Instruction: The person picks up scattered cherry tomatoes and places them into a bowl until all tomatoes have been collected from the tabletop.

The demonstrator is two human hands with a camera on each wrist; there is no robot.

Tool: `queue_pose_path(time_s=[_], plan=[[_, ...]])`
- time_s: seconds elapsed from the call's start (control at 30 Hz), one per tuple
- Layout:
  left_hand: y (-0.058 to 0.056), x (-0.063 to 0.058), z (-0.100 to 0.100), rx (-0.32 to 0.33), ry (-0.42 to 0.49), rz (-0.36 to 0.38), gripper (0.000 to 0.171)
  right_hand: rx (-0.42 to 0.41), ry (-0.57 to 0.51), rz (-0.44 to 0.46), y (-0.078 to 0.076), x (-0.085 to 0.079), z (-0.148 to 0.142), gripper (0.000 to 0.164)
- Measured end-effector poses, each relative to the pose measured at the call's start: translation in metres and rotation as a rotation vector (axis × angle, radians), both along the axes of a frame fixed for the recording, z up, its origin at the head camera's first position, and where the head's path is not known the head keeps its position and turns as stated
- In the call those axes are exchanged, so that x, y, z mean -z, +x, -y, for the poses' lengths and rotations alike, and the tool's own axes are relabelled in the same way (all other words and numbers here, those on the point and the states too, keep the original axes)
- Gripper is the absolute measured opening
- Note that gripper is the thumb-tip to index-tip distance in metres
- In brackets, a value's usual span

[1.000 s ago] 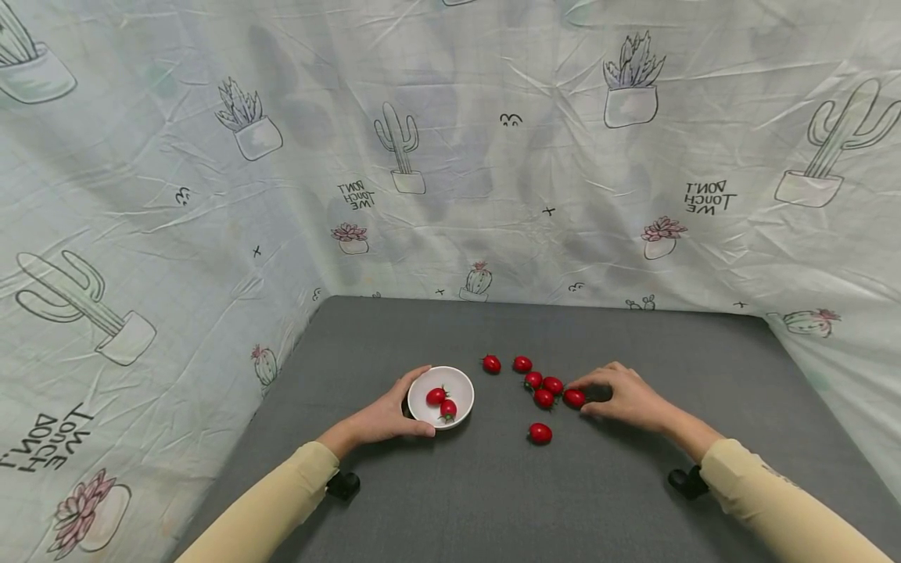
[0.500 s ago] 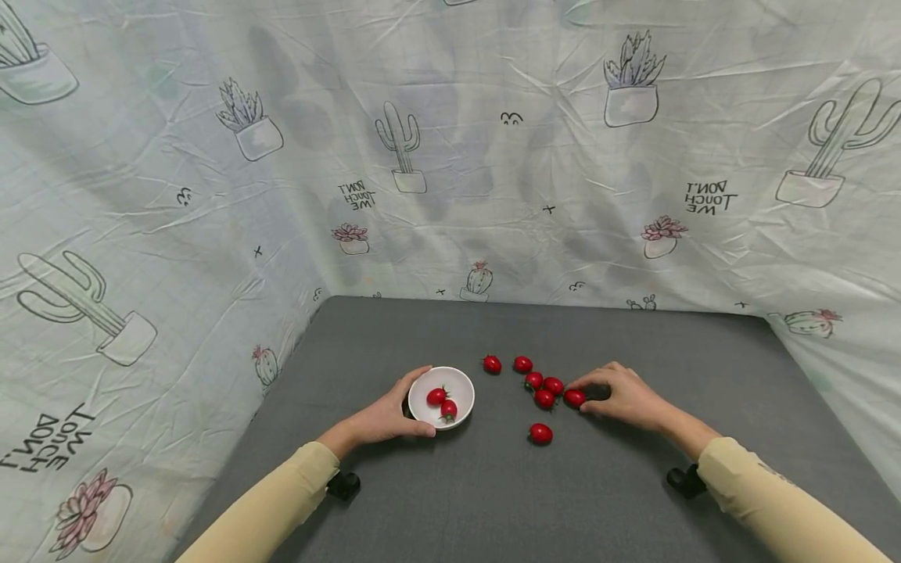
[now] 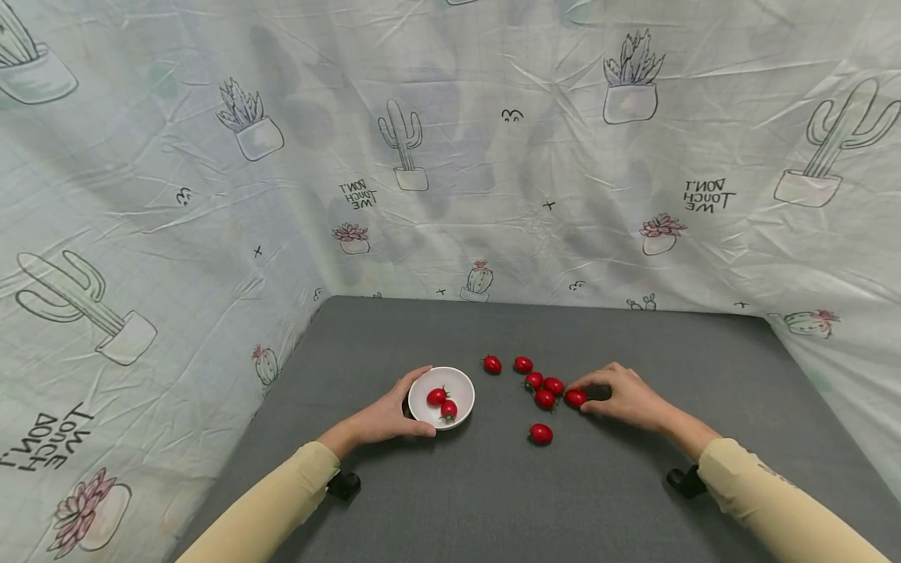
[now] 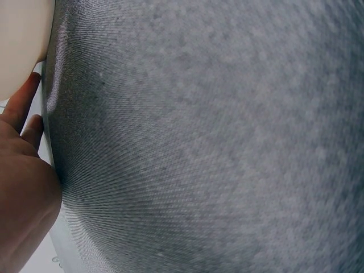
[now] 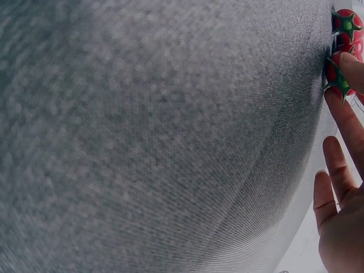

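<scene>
The right hand (image 3: 625, 397) pinched a tomato (image 3: 574, 399) between its fingers on the tabletop (image 3: 493, 500); the bowl (image 3: 459, 383) lay leftward, past other tomatoes (image 3: 545, 399), gripped in the fingers of the left hand (image 3: 385, 418).

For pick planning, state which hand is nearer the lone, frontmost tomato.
Right. The right hand is to the lone tomato's right, slightly beyond it; the left hand is farther off, left, at the bowl.

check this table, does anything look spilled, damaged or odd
Nothing looks spilled or damaged: the white bowl sits upright in the grip of the left hand, its two cherry tomatoes and the loose ones appear whole. Only the backdrop lettering seems odd, since it reads flipped.
</scene>
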State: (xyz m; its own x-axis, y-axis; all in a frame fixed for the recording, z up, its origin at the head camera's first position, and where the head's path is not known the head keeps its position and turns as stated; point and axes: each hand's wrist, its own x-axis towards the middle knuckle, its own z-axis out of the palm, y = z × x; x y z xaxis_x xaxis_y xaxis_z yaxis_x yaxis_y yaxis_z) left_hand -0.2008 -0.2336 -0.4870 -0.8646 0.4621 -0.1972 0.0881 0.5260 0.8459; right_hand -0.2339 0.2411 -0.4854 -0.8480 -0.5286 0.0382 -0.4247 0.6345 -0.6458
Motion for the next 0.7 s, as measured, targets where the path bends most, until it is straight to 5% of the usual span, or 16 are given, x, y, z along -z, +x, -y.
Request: queue_pose_path(time_s=[0.7], plan=[[0.002, -0.005, -0.001, 0.016, 0.006, -0.014, 0.113, 0.022, -0.035, -0.044, 0.005, -0.027, 0.007, 0.029]])
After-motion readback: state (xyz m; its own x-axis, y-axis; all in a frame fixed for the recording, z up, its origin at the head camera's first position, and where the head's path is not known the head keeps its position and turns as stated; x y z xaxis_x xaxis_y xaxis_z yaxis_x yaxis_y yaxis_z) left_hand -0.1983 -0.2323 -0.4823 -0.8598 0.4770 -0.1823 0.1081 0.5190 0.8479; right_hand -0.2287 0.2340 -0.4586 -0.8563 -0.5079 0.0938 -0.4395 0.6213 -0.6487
